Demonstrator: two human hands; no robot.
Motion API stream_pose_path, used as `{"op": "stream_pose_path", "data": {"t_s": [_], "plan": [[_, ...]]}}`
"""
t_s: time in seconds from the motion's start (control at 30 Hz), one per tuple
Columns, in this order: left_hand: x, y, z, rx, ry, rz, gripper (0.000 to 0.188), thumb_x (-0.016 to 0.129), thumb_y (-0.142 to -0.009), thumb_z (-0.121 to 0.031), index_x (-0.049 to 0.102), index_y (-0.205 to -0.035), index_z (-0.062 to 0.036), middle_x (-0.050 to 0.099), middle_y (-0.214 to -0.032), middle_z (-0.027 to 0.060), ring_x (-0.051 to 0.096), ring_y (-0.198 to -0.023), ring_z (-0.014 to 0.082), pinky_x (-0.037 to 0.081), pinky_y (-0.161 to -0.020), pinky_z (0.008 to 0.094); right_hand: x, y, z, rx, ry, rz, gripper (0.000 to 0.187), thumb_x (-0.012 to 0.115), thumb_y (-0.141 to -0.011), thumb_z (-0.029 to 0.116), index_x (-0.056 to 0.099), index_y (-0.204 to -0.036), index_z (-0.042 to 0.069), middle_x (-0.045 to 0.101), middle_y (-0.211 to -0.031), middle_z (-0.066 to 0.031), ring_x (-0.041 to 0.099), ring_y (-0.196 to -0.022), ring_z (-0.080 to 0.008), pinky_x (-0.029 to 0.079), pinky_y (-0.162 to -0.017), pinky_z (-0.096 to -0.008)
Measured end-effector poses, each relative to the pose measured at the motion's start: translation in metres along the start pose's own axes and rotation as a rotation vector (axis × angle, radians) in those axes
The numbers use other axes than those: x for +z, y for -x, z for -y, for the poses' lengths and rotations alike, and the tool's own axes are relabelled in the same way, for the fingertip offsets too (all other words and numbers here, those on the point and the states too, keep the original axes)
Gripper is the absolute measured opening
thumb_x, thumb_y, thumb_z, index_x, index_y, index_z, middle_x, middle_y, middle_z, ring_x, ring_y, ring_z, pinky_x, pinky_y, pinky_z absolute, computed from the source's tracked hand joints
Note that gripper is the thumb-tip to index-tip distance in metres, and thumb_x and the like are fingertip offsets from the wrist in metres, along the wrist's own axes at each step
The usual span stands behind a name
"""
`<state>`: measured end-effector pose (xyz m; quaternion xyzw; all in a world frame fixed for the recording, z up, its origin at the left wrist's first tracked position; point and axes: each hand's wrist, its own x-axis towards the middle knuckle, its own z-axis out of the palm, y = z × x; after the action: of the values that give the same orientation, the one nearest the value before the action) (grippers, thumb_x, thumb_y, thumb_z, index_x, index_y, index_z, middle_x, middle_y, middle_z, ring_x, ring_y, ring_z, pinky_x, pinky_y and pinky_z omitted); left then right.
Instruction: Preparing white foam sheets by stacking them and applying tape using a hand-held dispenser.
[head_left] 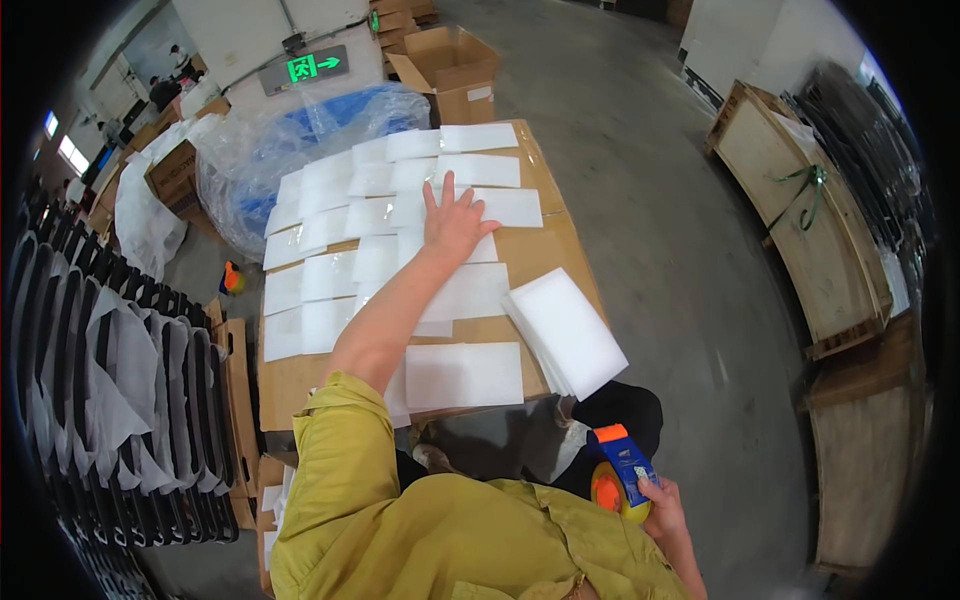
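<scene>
My left hand (457,222) reaches out over the table with fingers spread, lying flat on the white foam sheets (508,207) near the far right of the layout. The sheets overlap in several rows, and shiny clear tape shows on some of them. Low at the right, beside my lap, my right hand (662,508) is closed around a blue and orange tape dispenser (622,470) with a roll of tape on it. A thick stack of white foam sheets (572,330) lies tilted at the table's right edge. One separate white sheet (463,375) rests at the near edge.
Brown cardboard (283,385) covers the table. Left of it stand many black frames (130,400) with white wrapping; behind is plastic-wrapped blue material (330,130). An open carton (450,80) stands beyond the far edge. Wooden crates (800,220) line the right side. Another tape dispenser (232,278) sits at left.
</scene>
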<state>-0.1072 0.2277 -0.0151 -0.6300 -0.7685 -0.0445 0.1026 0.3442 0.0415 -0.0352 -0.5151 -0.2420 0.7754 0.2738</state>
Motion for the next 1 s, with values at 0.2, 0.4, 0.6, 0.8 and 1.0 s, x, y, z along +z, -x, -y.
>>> {"op": "stream_pose_path", "data": {"t_s": [0.2,0.4,0.6,0.8,1.0], "plan": [[-0.003,-0.005,0.001,0.124,-0.105,-0.079,0.044,0.051,-0.079,-0.045,0.058,-0.106,-0.0118,0.047,-0.121,0.0042,0.026,-0.125,0.0277,0.014,-0.099,0.0576,-0.002,0.006,0.001,-0.117,0.047,0.006,0.04,0.068,-0.071,0.021,0.055,-0.094,-0.008,0.062,-0.085,-0.0133,0.061,-0.069,-0.0176,0.05,-0.067,-0.0294],[-0.104,0.056,-0.069,0.132,1.136,-0.019,0.029,0.057,-0.083,-0.018,0.054,-0.11,-0.0058,0.061,-0.095,0.0067,0.057,-0.083,0.0149,0.046,-0.075,0.0273,0.014,0.038,0.047,-0.442,0.116,0.257,0.046,0.075,-0.063,0.022,0.058,-0.093,-0.008,0.063,-0.084,-0.0109,0.06,-0.069,-0.014,0.048,-0.063,-0.0248],[-0.138,0.154,-0.124,-0.014,1.827,1.084,0.044,0.059,-0.083,-0.029,0.047,-0.113,-0.0003,0.056,-0.1,0.0057,0.053,-0.083,0.0109,0.044,-0.068,0.0229,0.023,0.041,0.063,-0.689,0.412,0.572,0.044,0.078,-0.061,0.02,0.06,-0.086,-0.01,0.064,-0.073,-0.0117,0.061,-0.061,-0.0136,0.046,-0.056,-0.0226],[-0.121,0.185,-0.129,-0.065,2.088,1.083,0.025,0.061,-0.082,-0.024,0.057,-0.094,-0.0022,0.059,-0.08,0.0009,0.052,-0.069,0.0077,0.043,-0.061,0.0223,0.027,0.05,0.058,-0.746,0.567,0.598,0.044,0.077,-0.061,0.029,0.06,-0.081,-0.007,0.064,-0.069,-0.0109,0.06,-0.055,-0.0129,0.043,-0.049,-0.0218],[-0.141,0.181,-0.127,-0.041,1.534,0.57,0.019,0.061,-0.08,-0.018,0.063,-0.083,0.0004,0.06,-0.07,0.0023,0.052,-0.062,0.0061,0.044,-0.056,0.0221,0.035,0.059,0.052,-0.63,0.54,0.477,0.044,0.077,-0.062,0.028,0.06,-0.086,-0.006,0.064,-0.073,-0.0079,0.057,-0.061,-0.009,0.044,-0.056,-0.0206]]}}
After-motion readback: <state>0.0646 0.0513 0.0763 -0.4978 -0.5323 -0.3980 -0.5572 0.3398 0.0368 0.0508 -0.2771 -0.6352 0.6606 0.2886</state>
